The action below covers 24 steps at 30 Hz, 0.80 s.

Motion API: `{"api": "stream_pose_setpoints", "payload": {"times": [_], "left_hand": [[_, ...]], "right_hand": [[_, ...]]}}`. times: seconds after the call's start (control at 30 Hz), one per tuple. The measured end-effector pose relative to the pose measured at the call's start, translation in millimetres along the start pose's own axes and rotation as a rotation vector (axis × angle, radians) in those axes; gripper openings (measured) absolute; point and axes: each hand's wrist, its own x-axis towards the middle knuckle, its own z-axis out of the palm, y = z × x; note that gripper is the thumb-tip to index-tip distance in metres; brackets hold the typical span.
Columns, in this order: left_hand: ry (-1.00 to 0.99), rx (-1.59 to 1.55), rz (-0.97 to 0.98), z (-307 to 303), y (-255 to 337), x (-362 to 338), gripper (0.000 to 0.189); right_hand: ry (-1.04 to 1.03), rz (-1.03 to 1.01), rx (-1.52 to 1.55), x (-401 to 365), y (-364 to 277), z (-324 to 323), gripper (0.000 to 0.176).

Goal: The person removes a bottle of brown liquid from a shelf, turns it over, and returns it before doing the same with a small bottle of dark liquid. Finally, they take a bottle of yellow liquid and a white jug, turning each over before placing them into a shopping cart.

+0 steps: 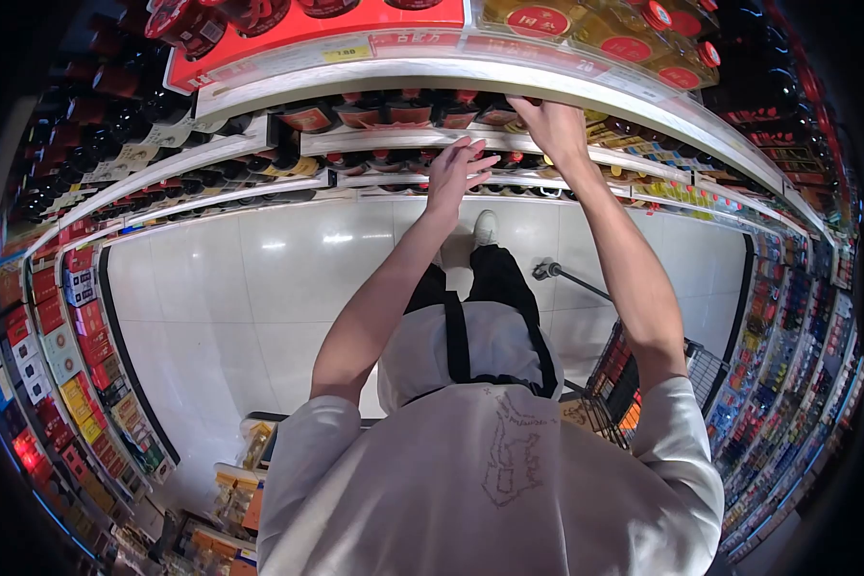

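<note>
My left hand (459,175) hovers in front of the shelves with its fingers apart and holds nothing that I can see. My right hand (553,127) reaches in beneath the top shelf board (509,75). Its fingertips are hidden by that board, so what they touch does not show. Dark bottles with red labels (365,115) stand in a row on the shelf just left of my right hand. Bottles with yellow and blue labels (634,139) line the same level to its right.
Red-capped bottles of amber liquid (586,29) and a red display tray (394,24) sit on the top shelf. A wire shopping cart (706,370) stands by my right side. Boxed goods (77,346) fill the left shelves, and small colourful packages (787,384) the right.
</note>
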Motion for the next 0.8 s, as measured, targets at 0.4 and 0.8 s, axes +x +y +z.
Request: {"api": "stream_pose_setpoints", "payload": {"times": [0.4,0.8], "left_hand": [[0.012,0.757,0.647,-10.0,70.6,-7.9,0.032],[0.117,1.541,0.631,7.8,89.3,39.8,0.043]], "right_hand": [[-0.11,0.064,-0.001,6.7,5.9,11.6,0.043],[-0.176,0.133,-0.035,8.8,4.2,15.6,0.042]]}}
